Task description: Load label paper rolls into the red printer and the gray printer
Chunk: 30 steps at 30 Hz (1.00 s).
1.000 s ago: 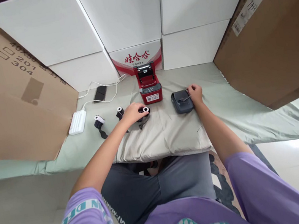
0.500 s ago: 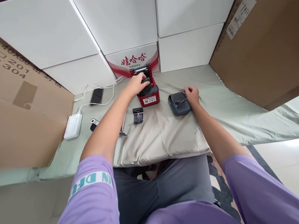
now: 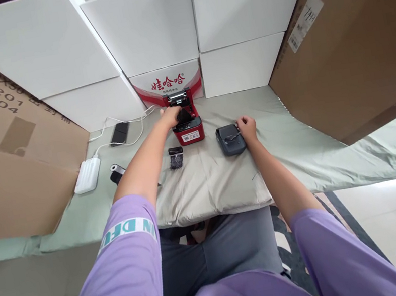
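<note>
A small red label printer [image 3: 191,135] stands with its lid raised at the back of the cloth-covered table. My left hand [image 3: 171,116] reaches in from its left side. Its fingers are closed around a black roll-like piece [image 3: 184,115] inside the open housing; the grip is partly hidden. My right hand [image 3: 248,129] rests against the right side of a dark grey portable printer [image 3: 231,146], fingertips pinched together. A thin greyish strip lies across that printer's top towards the fingers; what they hold is too small to make out.
A black ribbon roll with loose film [image 3: 175,157] lies before the red printer. Left are a roll with a white end [image 3: 116,169], a phone [image 3: 119,133], a white power bank [image 3: 87,175] and its cable. Cardboard boxes [image 3: 353,49] flank the table; white boxes [image 3: 146,29] back it.
My left hand has shifted to the left edge of the red printer's opening, uncovering more of the black piece. My right hand stays by the grey printer. The camera view has turned slightly.
</note>
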### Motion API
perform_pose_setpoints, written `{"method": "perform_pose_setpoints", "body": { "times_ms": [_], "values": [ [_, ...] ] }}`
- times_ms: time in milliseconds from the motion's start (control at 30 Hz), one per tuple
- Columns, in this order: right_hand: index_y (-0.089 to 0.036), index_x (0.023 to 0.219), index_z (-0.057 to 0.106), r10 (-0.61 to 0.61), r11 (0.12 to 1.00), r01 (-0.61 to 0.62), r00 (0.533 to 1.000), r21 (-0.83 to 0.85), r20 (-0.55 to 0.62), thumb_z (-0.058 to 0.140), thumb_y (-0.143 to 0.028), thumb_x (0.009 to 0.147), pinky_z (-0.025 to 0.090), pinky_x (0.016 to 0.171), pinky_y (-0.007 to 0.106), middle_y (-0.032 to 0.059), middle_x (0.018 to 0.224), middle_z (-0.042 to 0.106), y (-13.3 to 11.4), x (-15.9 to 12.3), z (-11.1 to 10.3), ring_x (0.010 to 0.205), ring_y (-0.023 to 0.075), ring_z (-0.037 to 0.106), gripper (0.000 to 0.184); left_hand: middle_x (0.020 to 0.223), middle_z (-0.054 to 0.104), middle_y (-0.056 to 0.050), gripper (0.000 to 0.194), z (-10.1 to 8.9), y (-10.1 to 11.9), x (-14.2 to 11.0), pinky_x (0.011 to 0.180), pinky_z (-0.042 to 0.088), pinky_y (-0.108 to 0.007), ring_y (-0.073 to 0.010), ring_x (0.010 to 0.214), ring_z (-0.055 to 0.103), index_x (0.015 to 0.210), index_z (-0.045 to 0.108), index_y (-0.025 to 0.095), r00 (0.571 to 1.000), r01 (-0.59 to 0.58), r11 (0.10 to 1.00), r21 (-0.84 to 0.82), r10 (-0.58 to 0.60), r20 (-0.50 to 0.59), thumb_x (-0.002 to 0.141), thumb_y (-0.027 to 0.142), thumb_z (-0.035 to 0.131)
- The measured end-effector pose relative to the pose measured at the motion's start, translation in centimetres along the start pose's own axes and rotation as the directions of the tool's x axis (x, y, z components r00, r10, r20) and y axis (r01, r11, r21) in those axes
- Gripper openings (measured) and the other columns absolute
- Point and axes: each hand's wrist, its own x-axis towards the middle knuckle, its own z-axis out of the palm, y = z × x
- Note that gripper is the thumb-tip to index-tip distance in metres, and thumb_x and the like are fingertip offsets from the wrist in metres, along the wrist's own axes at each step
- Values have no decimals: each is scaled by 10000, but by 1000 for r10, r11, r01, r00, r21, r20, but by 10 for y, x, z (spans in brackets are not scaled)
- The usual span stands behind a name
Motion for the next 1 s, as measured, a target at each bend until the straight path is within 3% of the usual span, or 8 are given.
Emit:
{"method": "perform_pose_setpoints", "body": {
  "times_ms": [167,333,400,567,667,833,1000],
  "values": [
    [-227,637,529,-2,1000,2,1000,13,7,515,-264,775,401,697,307,-23,622,525,-1,0,-1,666,168,486,144,1234,770,-126,337,-1,5,-3,1137,358,-643,-381,1295,566,1139,797,278,991,101,994,34,-104,87,934,385,552],
    [-224,632,532,-7,1000,7,1000,11,4,517,-258,765,398,709,311,-22,624,525,0,2,-2,669,170,492,138,1319,762,-39,414,-11,6,-1,1054,504,-374,-265,1190,670,1256,777,302,957,53,987,-153,-6,288,884,352,601],
    [-225,631,528,-7,1000,7,1000,10,4,515,-257,766,397,708,311,-25,618,519,1,3,-2,669,171,491,139,1326,762,-36,435,-13,6,-1,1025,517,-333,-240,1162,691,1281,766,291,942,23,979,-202,47,332,887,335,587],
    [-231,621,512,1,1000,-1,1000,5,7,518,-261,767,390,696,309,-34,598,501,2,4,-2,662,173,480,149,1257,788,-89,373,-9,13,-3,1158,360,-595,-355,1241,651,1210,796,300,993,-16,999,35,12,117,943,387,550],
    [-230,627,517,-4,1000,4,1000,6,11,516,-269,769,393,697,309,-32,610,506,2,3,-2,660,169,478,147,1238,792,-106,320,-5,18,-3,1175,279,-652,-383,1249,647,1131,825,303,998,-30,996,86,24,63,934,344,576],
    [-232,641,518,-12,1000,12,1000,2,12,509,-280,769,397,697,308,-27,622,517,1,1,-1,665,169,487,137,1216,802,-88,287,-5,25,-7,1160,345,-605,-370,1212,678,1045,843,294,991,81,996,31,-84,101,868,223,629],
    [-230,641,526,-11,1000,11,1000,2,18,504,-276,778,397,696,307,-25,621,518,1,2,-1,665,171,491,146,1009,821,-92,356,-20,35,-13,906,561,-376,-237,902,743,1167,790,198,998,-57,974,-220,55,-19,923,253,537]
  ]
}}
